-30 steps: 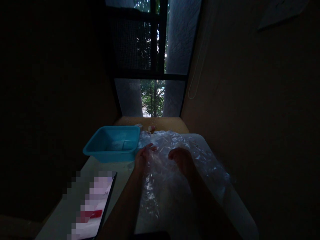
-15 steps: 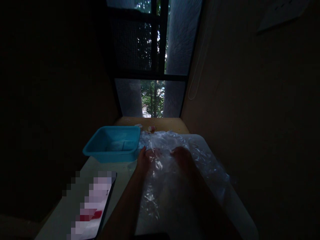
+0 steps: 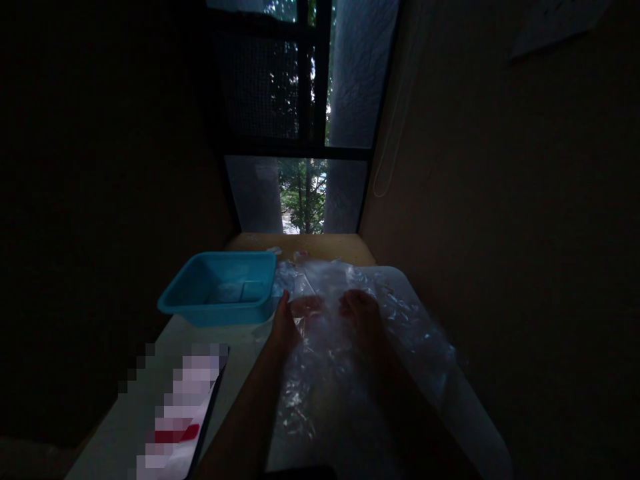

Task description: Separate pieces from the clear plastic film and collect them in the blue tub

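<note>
Crumpled clear plastic (image 3: 320,373) spreads over the middle and right of a white table (image 3: 240,360). My left hand (image 3: 293,319) is at the plastic's left part, thumb raised and fingers stretched to the right, partly behind or under the film. Facing it, my right hand (image 3: 361,310) has its fingers curled and pressed together on the plastic. A small gap with plastic in it lies between the two hands. The light is dim, and the fingertips are blurred.
A blue plastic basin (image 3: 215,313) stands at the table's back left, close to my left hand. A device with a lit, partly pixelated screen (image 3: 187,413) lies at the front left. Beyond the table are a wooden ledge (image 3: 340,247) with small items and a window.
The view has shifted slightly. The plastic between my hands has lifted and changed its folds, and it now covers more of the small item on the ledge. Both hands stay in nearly the same place.
</note>
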Demonstrator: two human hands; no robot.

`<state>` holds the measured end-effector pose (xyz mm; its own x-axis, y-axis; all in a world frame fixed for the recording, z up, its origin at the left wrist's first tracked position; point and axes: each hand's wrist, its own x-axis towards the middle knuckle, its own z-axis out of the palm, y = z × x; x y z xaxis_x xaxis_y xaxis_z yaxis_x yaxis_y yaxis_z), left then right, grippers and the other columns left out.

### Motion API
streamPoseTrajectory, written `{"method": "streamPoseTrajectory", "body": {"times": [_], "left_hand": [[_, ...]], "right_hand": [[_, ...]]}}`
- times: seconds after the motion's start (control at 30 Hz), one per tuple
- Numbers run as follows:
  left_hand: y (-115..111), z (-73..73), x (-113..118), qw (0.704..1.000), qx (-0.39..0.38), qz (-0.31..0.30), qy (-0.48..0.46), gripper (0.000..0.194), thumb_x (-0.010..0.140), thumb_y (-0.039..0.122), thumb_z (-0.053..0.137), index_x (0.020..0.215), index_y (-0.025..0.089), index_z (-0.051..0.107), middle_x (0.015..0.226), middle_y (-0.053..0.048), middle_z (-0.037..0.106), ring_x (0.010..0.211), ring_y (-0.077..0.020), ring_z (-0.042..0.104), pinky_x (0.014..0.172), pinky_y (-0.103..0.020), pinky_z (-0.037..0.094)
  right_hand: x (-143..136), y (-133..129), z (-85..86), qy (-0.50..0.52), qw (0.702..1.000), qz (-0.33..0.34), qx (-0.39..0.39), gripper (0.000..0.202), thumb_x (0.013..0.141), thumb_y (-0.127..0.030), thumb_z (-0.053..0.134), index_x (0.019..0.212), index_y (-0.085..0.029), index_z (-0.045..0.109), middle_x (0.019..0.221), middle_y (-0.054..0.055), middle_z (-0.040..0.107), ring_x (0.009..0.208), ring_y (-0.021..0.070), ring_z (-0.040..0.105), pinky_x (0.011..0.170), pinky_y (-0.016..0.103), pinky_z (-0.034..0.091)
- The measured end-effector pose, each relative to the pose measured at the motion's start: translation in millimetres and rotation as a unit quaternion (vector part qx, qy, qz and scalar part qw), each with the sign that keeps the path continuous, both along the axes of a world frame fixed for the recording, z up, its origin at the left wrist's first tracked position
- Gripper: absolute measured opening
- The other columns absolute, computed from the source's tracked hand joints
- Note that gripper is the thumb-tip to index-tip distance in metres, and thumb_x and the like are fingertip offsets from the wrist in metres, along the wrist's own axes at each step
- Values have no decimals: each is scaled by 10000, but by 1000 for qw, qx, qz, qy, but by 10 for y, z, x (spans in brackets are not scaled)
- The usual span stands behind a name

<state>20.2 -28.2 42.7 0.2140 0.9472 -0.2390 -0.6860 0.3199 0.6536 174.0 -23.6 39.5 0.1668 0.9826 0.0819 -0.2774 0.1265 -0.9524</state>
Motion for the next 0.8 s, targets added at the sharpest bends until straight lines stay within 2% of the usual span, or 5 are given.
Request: {"method": "streamPoseTrajectory", "body": {"times": [0.17, 0.3, 0.43, 0.57, 0.8], "left_hand": [[-34, 10, 23, 999, 31, -25, 0, 363, 730, 378, 431, 677, 84, 637, 613, -91, 641, 604, -177, 600, 579, -265, 452], [-15, -1, 23, 999, 34, -25, 32, 423, 676, 446, 473, 691, 58, 641, 583, -93, 630, 541, -165, 575, 521, -260, 432], [-1, -67, 40, 989, 74, 11, 131, 162, 559, 254, 614, 600, 97, 624, 448, -7, 559, 388, -87, 476, 399, -195, 333], [9, -129, 50, 984, 107, 46, 136, 42, 519, 150, 583, 528, 113, 602, 508, -20, 588, 471, -100, 517, 445, -197, 359], [50, -144, 28, 985, 109, 97, 89, 99, 460, 89, 530, 521, 116, 603, 575, -13, 590, 506, -74, 492, 440, -168, 334]], "right_hand": [[64, 57, -43, -44, 997, -55, 23, 222, 629, -369, 575, 617, -153, 521, 480, -47, 490, 389, 51, 417, 383, 177, 344], [72, 68, -69, -51, 995, -81, 11, 237, 626, -382, 571, 642, -151, 524, 492, -48, 477, 393, 45, 399, 356, 162, 301], [68, 68, -77, -44, 995, -86, 15, 235, 611, -384, 580, 638, -159, 521, 449, -69, 427, 370, 38, 356, 348, 165, 277], [89, 52, -29, -9, 995, -99, -2, 242, 593, -389, 599, 656, -161, 548, 447, -74, 416, 372, 34, 338, 354, 170, 264], [158, 83, -75, -19, 999, 19, -23, 306, 529, -405, 646, 693, -147, 635, 538, -15, 546, 416, 60, 419, 377, 192, 291]]}}
